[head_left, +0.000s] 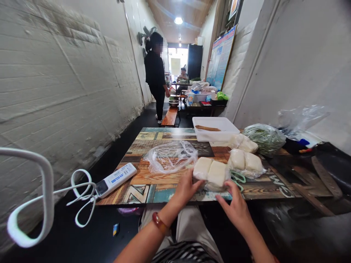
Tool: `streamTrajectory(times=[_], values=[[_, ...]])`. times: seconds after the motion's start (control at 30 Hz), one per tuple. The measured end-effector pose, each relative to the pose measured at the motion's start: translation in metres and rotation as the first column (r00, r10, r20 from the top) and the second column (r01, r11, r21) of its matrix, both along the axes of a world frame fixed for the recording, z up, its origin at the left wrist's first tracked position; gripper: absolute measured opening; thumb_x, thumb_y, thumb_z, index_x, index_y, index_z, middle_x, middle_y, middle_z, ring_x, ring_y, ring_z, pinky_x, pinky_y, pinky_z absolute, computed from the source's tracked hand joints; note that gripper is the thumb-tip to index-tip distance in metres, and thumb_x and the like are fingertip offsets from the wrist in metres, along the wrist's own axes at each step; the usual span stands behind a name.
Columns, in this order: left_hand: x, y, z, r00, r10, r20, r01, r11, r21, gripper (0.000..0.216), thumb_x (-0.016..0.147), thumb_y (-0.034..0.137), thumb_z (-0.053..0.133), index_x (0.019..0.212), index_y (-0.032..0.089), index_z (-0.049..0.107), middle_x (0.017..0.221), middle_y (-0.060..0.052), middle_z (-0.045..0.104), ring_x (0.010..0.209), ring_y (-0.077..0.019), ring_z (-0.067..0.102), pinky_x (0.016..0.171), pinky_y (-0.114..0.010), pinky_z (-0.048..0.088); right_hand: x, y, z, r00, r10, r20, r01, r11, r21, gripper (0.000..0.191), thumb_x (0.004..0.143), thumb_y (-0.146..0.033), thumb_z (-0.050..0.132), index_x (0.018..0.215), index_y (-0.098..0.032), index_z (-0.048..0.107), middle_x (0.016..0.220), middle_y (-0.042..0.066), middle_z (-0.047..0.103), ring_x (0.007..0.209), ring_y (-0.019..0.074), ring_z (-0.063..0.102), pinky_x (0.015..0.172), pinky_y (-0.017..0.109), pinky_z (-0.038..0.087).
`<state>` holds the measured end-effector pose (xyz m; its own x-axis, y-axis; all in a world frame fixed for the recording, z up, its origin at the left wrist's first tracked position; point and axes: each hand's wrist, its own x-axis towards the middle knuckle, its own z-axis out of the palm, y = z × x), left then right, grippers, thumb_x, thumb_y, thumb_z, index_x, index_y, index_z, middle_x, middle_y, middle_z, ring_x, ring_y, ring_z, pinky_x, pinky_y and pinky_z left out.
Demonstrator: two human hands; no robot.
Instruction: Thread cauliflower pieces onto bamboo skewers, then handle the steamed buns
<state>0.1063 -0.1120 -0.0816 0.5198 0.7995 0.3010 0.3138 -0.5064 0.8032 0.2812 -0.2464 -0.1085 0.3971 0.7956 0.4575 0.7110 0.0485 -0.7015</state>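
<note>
A pack of pale, cream-coloured blocks (211,171) in clear plastic is in front of me near the table's front edge. My left hand (185,189) grips its left side, thumb in front and fingers partly hidden behind. At the right side, my right hand (235,201) has its thumb and fingers apart, with fingertips at the pack's edge; whether they press on it I cannot tell. Green-handled scissors (238,178) lie just right of the pack, their blades hidden. A similar wrapped pack (245,163) rests beyond them, and another pack (242,142) sits behind that one.
A crumpled clear bag (172,157) lies left of the pack. Thin brown sticks (207,128) are in a white tray (216,137) at the back. Bagged greens (264,138) sit right; a power strip (117,179) overhangs the left edge. A person (155,73) stands beyond the table.
</note>
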Motion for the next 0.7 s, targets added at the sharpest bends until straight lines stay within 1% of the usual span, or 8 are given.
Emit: streamTrajectory(times=[0.07,0.17,0.27,0.37,0.5,0.57,0.63,0.7], values=[[0.013,-0.007,-0.008,0.997,0.017,0.074,-0.015,0.999,-0.032,0.047,0.075,0.018,0.067,0.120,0.018,0.053,0.114,-0.013,0.064,0.105,-0.0261,0.060,0.091,-0.044,0.049,0.015,0.026,-0.001,0.995,-0.021,-0.102,0.025,0.999,0.039,0.051,0.081,-0.046,0.061,0.121,-0.018,0.049,0.129,0.018,0.055,0.106,0.0272,0.064,0.090,0.046,0.053],[0.022,-0.013,-0.017,0.995,-0.077,0.069,0.075,0.997,0.020,0.072,0.067,0.014,0.072,0.134,0.019,0.044,0.130,-0.016,0.055,0.119,-0.0297,0.053,0.098,-0.047,0.045,0.037,0.057,-0.008,0.975,-0.089,-0.203,0.096,0.995,0.027,0.060,0.079,-0.050,0.060,0.125,-0.014,0.048,0.130,0.021,0.055,0.103,0.0288,0.066,0.089,0.047,0.052],[0.006,-0.010,-0.014,0.989,-0.146,0.039,0.146,0.989,-0.021,0.068,0.074,0.018,0.068,0.137,0.022,0.043,0.122,-0.012,0.060,0.097,-0.0223,0.063,0.085,-0.040,0.052,0.055,0.061,-0.015,0.955,-0.123,-0.269,0.122,0.992,-0.021,0.064,0.078,-0.050,0.060,0.130,-0.014,0.048,0.129,0.021,0.057,0.104,0.0299,0.065,0.090,0.049,0.051],[-0.030,0.006,0.000,0.998,-0.024,0.064,0.022,0.999,0.027,0.052,0.085,0.021,0.056,0.136,0.022,0.045,0.109,-0.008,0.063,0.080,-0.0152,0.063,0.079,-0.034,0.053,0.064,0.043,-0.007,0.925,-0.112,-0.363,0.150,0.986,0.079,0.061,0.082,-0.048,0.060,0.133,-0.018,0.047,0.131,0.018,0.057,0.113,0.0283,0.060,0.097,0.050,0.046],[-0.073,0.038,0.018,0.970,0.171,-0.172,-0.117,0.950,0.288,0.046,0.086,0.025,0.055,0.131,0.021,0.050,0.126,-0.012,0.056,0.118,-0.0255,0.053,0.101,-0.045,0.043,0.044,0.024,0.028,0.919,-0.186,-0.348,0.290,0.916,0.276,0.053,0.085,-0.043,0.059,0.131,-0.020,0.049,0.128,0.016,0.058,0.110,0.0272,0.061,0.096,0.048,0.047],[-0.082,0.047,0.019,0.912,0.233,-0.339,-0.108,0.931,0.348,0.053,0.080,0.026,0.064,0.131,0.021,0.050,0.135,-0.014,0.050,0.126,-0.0304,0.045,0.106,-0.050,0.036,0.013,0.032,0.045,0.964,-0.084,-0.250,0.152,0.952,0.265,0.045,0.088,-0.039,0.055,0.129,-0.021,0.051,0.123,0.014,0.061,0.105,0.0253,0.063,0.092,0.046,0.051],[-0.085,0.046,0.016,0.852,0.226,-0.473,-0.059,0.938,0.341,0.056,0.075,0.030,0.070,0.128,0.021,0.053,0.134,-0.015,0.050,0.124,-0.0328,0.046,0.104,-0.050,0.038,-0.026,0.053,0.053,0.982,0.138,-0.128,-0.116,0.979,0.170,0.039,0.090,-0.034,0.052,0.128,-0.024,0.053,0.123,0.012,0.062,0.104,0.0234,0.064,0.089,0.043,0.053],[-0.087,0.038,0.012,0.820,0.144,-0.553,0.025,0.957,0.287,0.044,0.075,0.034,0.071,0.116,0.021,0.062,0.123,-0.015,0.056,0.114,-0.0315,0.053,0.097,-0.046,0.043,-0.062,0.080,0.053,0.930,0.367,0.032,-0.368,0.926,0.081,0.041,0.090,-0.030,0.050,0.131,-0.024,0.052,0.131,0.011,0.057,0.118,0.0239,0.056,0.098,0.044,0.049]])
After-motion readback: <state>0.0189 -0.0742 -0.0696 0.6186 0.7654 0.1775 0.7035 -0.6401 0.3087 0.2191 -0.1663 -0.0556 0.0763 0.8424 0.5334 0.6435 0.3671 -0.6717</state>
